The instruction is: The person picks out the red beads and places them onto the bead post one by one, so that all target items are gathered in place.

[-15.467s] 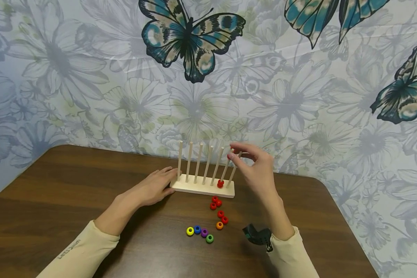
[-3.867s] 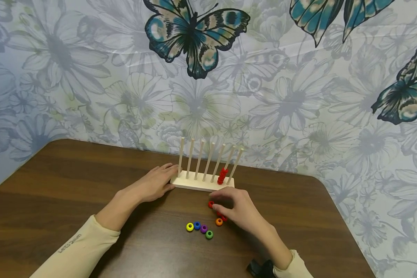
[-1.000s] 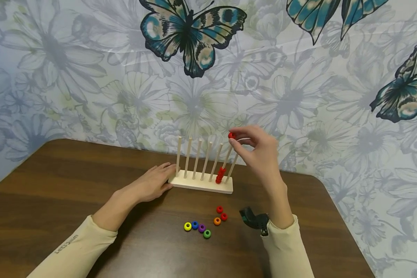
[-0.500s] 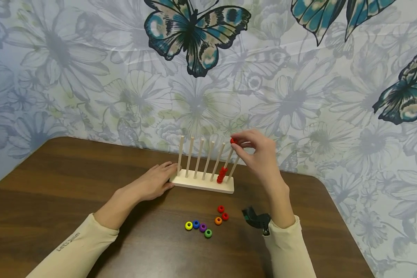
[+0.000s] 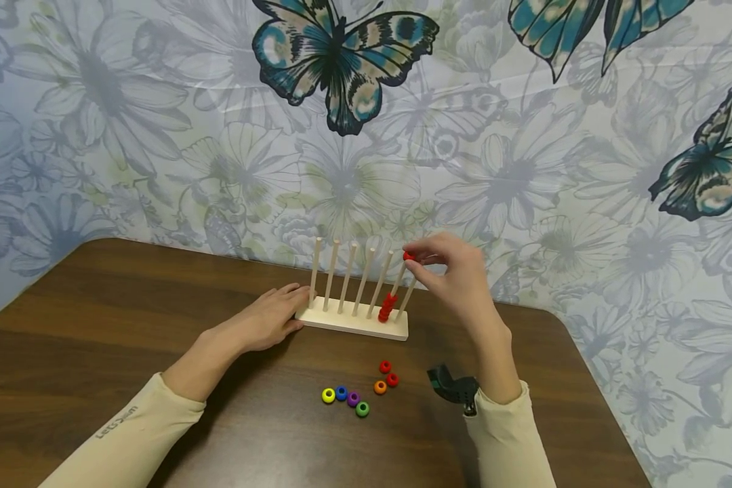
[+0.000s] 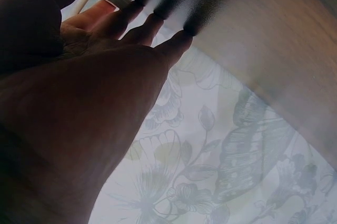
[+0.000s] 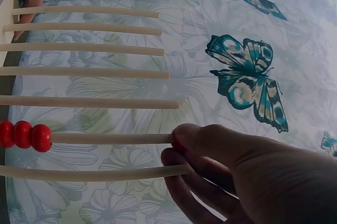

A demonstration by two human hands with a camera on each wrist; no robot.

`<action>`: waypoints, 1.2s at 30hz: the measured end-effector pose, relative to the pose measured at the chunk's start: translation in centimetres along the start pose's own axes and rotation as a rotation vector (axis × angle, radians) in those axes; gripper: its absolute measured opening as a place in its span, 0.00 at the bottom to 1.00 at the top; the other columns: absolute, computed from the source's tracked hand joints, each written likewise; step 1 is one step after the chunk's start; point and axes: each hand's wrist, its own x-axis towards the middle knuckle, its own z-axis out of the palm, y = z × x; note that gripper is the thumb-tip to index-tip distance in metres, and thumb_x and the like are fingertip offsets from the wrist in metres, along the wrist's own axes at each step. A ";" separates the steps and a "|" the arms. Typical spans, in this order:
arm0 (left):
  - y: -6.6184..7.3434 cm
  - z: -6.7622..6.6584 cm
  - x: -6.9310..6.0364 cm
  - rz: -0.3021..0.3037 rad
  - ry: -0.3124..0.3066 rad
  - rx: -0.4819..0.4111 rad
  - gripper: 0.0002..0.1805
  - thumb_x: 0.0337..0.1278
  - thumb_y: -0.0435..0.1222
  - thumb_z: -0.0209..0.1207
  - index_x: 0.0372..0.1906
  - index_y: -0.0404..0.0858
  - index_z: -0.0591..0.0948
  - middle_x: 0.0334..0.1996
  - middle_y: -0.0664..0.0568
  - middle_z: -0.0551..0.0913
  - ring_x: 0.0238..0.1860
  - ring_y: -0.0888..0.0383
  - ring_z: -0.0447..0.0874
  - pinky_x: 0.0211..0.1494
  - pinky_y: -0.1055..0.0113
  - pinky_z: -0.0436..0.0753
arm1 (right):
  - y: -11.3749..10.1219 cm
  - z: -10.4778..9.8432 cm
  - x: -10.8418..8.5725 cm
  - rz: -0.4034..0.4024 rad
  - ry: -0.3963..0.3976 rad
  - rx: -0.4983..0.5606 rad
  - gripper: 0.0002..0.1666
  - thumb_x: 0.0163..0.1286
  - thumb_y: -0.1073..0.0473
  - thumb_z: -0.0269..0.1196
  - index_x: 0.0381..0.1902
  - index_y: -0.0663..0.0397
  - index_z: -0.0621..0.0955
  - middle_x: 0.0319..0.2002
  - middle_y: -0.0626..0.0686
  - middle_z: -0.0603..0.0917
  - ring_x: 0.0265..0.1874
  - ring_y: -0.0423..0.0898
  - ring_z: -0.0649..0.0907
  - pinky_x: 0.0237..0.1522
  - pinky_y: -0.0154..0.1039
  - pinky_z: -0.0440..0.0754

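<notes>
A pale wooden base [image 5: 354, 323] with a row of upright pegs stands on the table. On the second peg from the right, several red beads [image 5: 387, 308] are stacked at the bottom. My right hand [image 5: 454, 274] pinches another red bead [image 7: 178, 140] between thumb and fingertips at the top of that same peg; the fingers mostly cover it. My left hand [image 5: 268, 318] lies at the base's left end, its thumb against the near corner. The left wrist view shows its fingers [image 6: 174, 47] extended and spread on the tabletop.
Loose on the table before the base lie two red beads [image 5: 385, 367], an orange bead [image 5: 380, 387], and a yellow bead [image 5: 328, 395], blue bead [image 5: 341, 392], purple bead [image 5: 353, 399] and green bead [image 5: 362, 409]. A butterfly-patterned wall covering [image 5: 348, 176] rises behind the table [image 5: 250, 434].
The red stack has grown and fewer red beads lie loose. My right hand carried one up from the table to the peg's top and has just lowered it slightly. My left hand stayed put.
</notes>
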 end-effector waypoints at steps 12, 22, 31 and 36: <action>-0.1 -0.1 0.0 0.004 -0.010 -0.016 0.31 0.74 0.32 0.61 0.77 0.28 0.68 0.75 0.30 0.69 0.78 0.29 0.61 0.78 0.30 0.63 | -0.1 -0.5 -0.7 0.053 -0.059 0.026 0.17 0.65 0.68 0.75 0.52 0.58 0.90 0.45 0.56 0.92 0.43 0.50 0.89 0.50 0.47 0.91; 0.1 -0.2 -0.1 0.008 -0.008 -0.013 0.31 0.74 0.32 0.61 0.76 0.29 0.69 0.76 0.31 0.69 0.78 0.29 0.62 0.77 0.29 0.63 | 0.6 -1.5 -2.2 0.084 -0.064 -0.005 0.19 0.65 0.68 0.75 0.54 0.62 0.88 0.47 0.58 0.91 0.46 0.53 0.90 0.50 0.52 0.91; 0.1 -0.2 -0.1 0.020 0.005 -0.014 0.30 0.73 0.31 0.62 0.75 0.29 0.70 0.74 0.31 0.71 0.78 0.29 0.63 0.76 0.29 0.64 | 2.0 -2.9 -5.4 0.122 -0.106 -0.078 0.18 0.63 0.68 0.76 0.51 0.59 0.89 0.45 0.55 0.92 0.40 0.53 0.92 0.46 0.52 0.92; 0.2 0.0 -0.1 0.018 0.010 -0.015 0.30 0.73 0.31 0.62 0.75 0.29 0.70 0.74 0.31 0.71 0.77 0.29 0.63 0.76 0.29 0.65 | 3.1 -3.3 -7.6 0.167 -0.174 -0.129 0.15 0.63 0.66 0.77 0.49 0.56 0.90 0.44 0.53 0.93 0.38 0.48 0.93 0.47 0.51 0.91</action>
